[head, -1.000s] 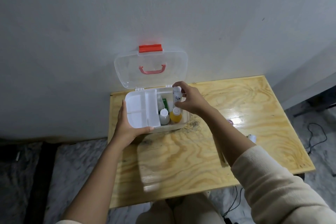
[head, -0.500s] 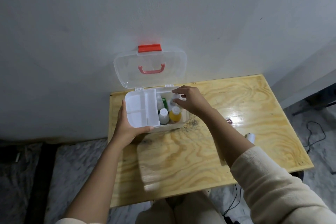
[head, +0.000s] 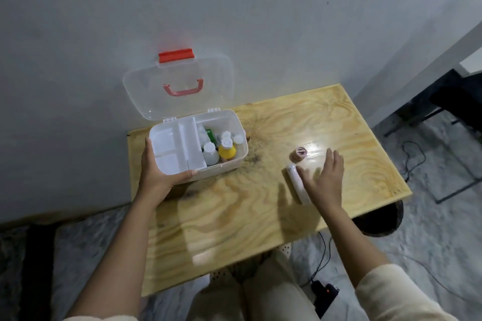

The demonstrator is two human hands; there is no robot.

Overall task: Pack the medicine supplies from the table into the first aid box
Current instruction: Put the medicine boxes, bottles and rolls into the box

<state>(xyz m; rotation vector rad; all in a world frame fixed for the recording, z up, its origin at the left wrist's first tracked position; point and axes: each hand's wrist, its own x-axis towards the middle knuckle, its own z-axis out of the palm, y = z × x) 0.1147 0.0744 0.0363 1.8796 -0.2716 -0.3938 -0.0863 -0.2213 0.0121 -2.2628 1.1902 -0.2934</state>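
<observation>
The first aid box (head: 236, 161) is seen at the far left of the plywood tabletop (head: 242, 219), against the grey wall (head: 104, 21), with its clear lid (head: 180, 86) stood open and leaned back toward 12 o'clock; an orange latch (head: 176, 56) is set at the lid's top edge and a pink handle (head: 183, 88) across its middle. A white divided tray (head: 176, 148) is seated over the left half of the box, and its compartments are seen bare. In the uncovered right half, several white-capped bottles are packed upright, among them a clear bottle (head: 210, 154) and a yellow bottle (head: 227, 150) side by side at the near wall, with a green packet (head: 209, 135) behind them. The box is gripped at its near left corner by the left hand (head: 156, 172), the thumb laid over the front rim and the fingers wrapped against the side. The right hand (head: 324, 180) is held well apart from the box at its 3 o'clock, fingers spread and slightly blurred, nothing pinched in it; its fingertips are seen at or just over a white tube-shaped item (head: 296, 181) lying on the tabletop, though contact cannot be told. A small pink roll (head: 300, 154) is set just beyond that item, toward 12 o'clock from it, beside a bright glare patch on the wood.
</observation>
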